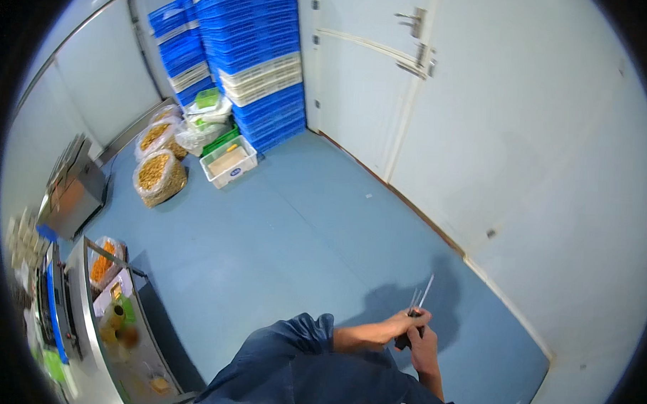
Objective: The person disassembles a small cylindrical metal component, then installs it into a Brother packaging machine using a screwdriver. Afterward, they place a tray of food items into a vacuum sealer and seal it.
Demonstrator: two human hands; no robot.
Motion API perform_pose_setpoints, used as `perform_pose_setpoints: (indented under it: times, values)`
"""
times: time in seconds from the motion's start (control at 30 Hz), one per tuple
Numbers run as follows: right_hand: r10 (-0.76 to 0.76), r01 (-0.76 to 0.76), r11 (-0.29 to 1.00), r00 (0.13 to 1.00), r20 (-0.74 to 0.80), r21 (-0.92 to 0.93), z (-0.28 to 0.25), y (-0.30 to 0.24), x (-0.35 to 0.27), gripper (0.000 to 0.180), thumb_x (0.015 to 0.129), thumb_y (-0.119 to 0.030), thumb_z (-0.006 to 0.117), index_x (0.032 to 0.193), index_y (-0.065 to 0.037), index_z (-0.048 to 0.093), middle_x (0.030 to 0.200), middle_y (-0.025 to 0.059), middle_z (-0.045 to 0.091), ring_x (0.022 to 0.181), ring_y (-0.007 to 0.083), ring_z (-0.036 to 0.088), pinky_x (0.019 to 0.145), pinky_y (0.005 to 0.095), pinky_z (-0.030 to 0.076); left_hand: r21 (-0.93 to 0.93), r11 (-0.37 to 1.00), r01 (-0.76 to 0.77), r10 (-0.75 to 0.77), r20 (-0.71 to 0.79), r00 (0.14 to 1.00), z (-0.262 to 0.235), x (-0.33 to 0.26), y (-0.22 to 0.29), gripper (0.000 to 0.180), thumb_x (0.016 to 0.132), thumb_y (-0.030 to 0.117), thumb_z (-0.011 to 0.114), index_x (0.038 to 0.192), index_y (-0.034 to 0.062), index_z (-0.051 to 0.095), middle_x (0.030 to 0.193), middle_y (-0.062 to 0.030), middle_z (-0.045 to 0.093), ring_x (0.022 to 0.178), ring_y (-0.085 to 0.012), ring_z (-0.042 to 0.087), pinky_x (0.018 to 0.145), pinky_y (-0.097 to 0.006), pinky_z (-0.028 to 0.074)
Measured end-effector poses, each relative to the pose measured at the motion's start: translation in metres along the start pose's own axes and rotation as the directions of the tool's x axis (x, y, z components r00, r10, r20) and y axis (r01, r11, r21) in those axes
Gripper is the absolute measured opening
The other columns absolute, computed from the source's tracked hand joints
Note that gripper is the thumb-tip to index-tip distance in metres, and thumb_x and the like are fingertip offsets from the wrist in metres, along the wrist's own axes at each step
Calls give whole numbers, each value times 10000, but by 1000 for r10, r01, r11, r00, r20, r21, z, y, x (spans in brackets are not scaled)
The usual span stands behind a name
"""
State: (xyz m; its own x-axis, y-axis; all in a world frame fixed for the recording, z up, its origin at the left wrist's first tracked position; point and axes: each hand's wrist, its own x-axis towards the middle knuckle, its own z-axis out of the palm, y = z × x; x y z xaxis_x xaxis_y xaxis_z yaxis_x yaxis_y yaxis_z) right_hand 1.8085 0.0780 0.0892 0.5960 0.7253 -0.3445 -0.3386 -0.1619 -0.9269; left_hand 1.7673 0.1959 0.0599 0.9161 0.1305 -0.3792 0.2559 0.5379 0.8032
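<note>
Holding a small dark-handled tool (413,320) between both hands, I have my left hand (403,323) curled over its top and my right hand (423,346) wrapped around the dark handle from below, both closed on it. Thin metal blades or prongs stick up from the tool, pointing away from me; I cannot tell exactly what kind of tool it is. It sits in the air above the blue floor (301,230), just in front of my chest, and my hands throw a shadow on the floor just beyond it. My blue sleeve (290,336) is pushed up on the left forearm.

Left of the tool, well apart, stands a steel bench (84,322) with bags of orange and yellow food and small packets lying on it. Far beyond the tool, against the back wall, a tall stack of blue crates (261,50) rises, with a few white crates sandwiched in it. Just in front of that stack lie clear sacks of yellow-brown food (157,171) and a white crate (229,163) on the floor. Right of the stack, a white door (363,82) with a metal handle stands shut, and a pale wall runs on from it past the tool's right side.
</note>
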Motion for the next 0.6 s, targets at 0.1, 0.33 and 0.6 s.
perform_pose_setpoints:
  times: [0.1,0.33,0.6]
  values:
    - [-146,144,978,989,-3,-151,-9,-20,88,308,882,-184,580,1098,31,538,940,75,599,789,120,566,688,271,475,-9,984,178,-178,30,984,-27,53,70,316,892,423,515,830,113,512,639,29,460,482,-73,417,366,-236,301]
    - [-7,7,1000,1000,-19,1,-11,-128,327,99,746,-45,610,825,5,578,702,75,583,552,135,535,476,258,429,140,989,48,-42,-41,998,-128,228,197,732,840,527,523,1345,56,279,918,-63,512,769,-137,514,630,-262,416]
    - [-152,177,904,984,-96,388,-26,-265,528,174,789,-93,563,914,26,545,640,67,534,471,131,496,405,244,379,849,471,-239,721,-215,659,-279,356,487,819,831,525,552,1318,-88,314,1289,-261,433,1232,-324,408,1026,-394,309]
